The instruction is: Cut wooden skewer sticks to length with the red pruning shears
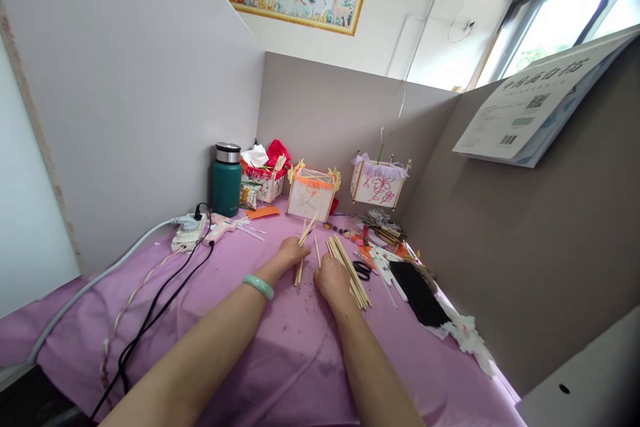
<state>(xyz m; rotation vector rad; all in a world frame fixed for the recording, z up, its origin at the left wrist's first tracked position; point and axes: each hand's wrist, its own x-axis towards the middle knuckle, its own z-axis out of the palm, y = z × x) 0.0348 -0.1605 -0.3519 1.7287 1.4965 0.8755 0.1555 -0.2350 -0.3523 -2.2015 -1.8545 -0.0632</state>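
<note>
Left hand [291,252]: in the middle of the frame, closed around a few thin sticks [299,272]. They poke out above and below the fist, and some cross at the top.
Right hand [333,278]: just beside it, curled up, with one stick [317,250] poking out at the thumb side. It looks pinched there, but the fingertips are hidden.
Stick pile [350,270]: right of the middle, lying on the purple cloth [260,360] just beside the right hand. I cannot tell if they touch.
How sticks feel: likely very light and stiff, like dry wood. They may snap if bent hard, and a loose bunch may roll or spread.
Where to hold: near the middle for one stick; for a bunch, squeeze all around it. Where sticks cross, pinch right at the cross.
Near the pile: black scissors [362,271], white tubes [387,273] and a flat black thing [419,293], all to its right.
Green bangle [259,286]: around the left wrist.
</note>
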